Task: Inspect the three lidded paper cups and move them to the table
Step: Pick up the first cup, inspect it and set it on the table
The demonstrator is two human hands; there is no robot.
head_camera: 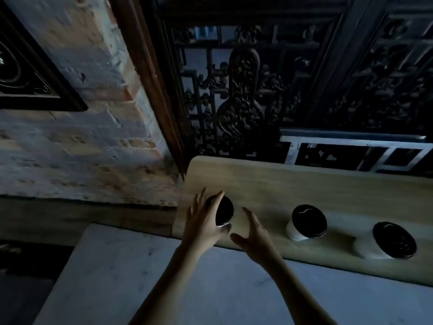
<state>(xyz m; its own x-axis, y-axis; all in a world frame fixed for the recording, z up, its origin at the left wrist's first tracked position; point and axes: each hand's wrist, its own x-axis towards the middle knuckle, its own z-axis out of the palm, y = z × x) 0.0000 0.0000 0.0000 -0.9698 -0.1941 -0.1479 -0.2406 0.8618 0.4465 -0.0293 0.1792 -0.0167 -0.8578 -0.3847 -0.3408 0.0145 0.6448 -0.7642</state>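
**Left hand on the leftmost cup, two more on the wooden ledge**

Three white paper cups with dark lids stand in a row on a pale wooden ledge point(269, 181) that runs along the far edge of a grey marbled surface point(117, 273). The left cup point(224, 211) sits near the ledge's left end. The left hand point(203, 221) wraps it from the left side: its fingers reach up along the far rim of the lid while the thumb curls round the near side, so most of the cup's white wall is hidden behind the palm. The right hand point(254, 233) hovers just to the right of that cup, fingers straight and loosely spread, thumb pointing left; it does not touch the cup and holds nothing.

The middle cup point(305, 222) stands well to the right of both hands, upright, its white wall showing below the lid. The right cup point(386, 241) stands farther right again, near the frame's edge.

The scene is dim and slightly blurred. A pale mark shows on the middle cup's lid, but no writing or brand can be read on any cup.

Behind the ledge rise a dark carved wooden screen point(241, 102) and, to the left, a brick wall point(93, 127).
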